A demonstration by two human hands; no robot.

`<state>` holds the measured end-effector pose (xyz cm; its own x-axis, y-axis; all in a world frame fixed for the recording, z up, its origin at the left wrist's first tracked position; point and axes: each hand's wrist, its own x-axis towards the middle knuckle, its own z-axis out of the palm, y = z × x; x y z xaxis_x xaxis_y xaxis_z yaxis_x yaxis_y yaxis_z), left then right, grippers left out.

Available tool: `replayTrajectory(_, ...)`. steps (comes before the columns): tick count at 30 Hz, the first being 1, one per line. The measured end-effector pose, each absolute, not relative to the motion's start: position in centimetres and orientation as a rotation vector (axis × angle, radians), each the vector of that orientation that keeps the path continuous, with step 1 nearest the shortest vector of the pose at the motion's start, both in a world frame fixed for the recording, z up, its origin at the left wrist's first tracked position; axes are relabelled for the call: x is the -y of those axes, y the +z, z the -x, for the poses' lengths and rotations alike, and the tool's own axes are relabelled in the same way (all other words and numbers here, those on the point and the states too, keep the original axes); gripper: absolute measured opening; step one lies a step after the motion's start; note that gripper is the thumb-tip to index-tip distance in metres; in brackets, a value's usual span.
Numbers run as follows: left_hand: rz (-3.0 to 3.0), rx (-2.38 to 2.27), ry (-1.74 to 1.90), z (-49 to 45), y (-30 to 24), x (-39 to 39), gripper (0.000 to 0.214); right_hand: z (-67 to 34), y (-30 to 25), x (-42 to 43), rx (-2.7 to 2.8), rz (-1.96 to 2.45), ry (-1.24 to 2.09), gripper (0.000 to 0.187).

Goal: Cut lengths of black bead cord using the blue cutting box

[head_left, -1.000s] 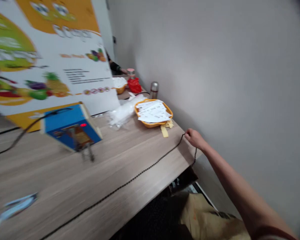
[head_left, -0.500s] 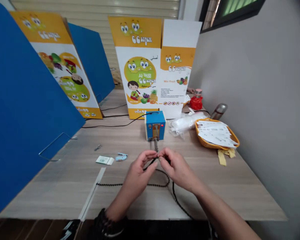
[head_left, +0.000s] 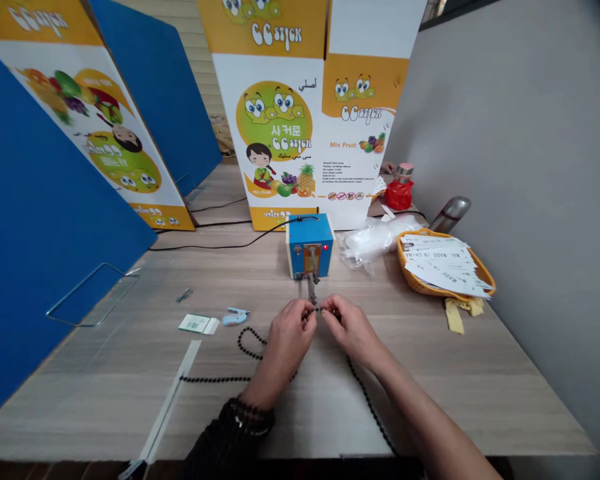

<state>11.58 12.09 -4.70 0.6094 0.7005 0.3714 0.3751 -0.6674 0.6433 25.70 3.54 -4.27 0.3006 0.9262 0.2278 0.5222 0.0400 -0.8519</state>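
A strand of black beads (head_left: 367,390) runs through both hands and hangs over the table's front edge. My left hand (head_left: 287,340) pinches it on one side, and my right hand (head_left: 350,330) pinches it a short gap away, so a small stretch of beads shows between the fingertips. Just beyond the fingers stands a small blue machine (head_left: 310,240) with a lit red light and a thin metal arm reaching toward me. Left of my left hand the beads form a loop on the table, and one length reaches a white strip (head_left: 173,400).
A light blue stapler (head_left: 236,316) and a small white-green box (head_left: 199,324) lie to the left. At right are a yellow basket (head_left: 410,283) of printed paper slips, clear plastic bags (head_left: 375,243) and a steel flask (head_left: 451,213). Cartons (head_left: 280,67) and blue panels wall in the back and left.
The view has tilted down and come closer. My hands have drawn slightly apart, with beads now visible between them. The loop of beads has shifted from under my hands to the left.
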Motion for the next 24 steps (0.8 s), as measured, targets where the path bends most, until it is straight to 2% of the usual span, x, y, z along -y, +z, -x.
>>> replayTrajectory(10,-2.29,-0.98,0.835,-13.7,-8.3,-15.0,0.007,-27.7,-7.7,-6.8,1.277,1.675,0.486,0.008)
replayTrajectory(24,-2.277,-0.999,0.818,-14.6,-9.5,-16.5,0.004,-28.4,-9.2,-8.2,1.265,1.776,0.387,0.008)
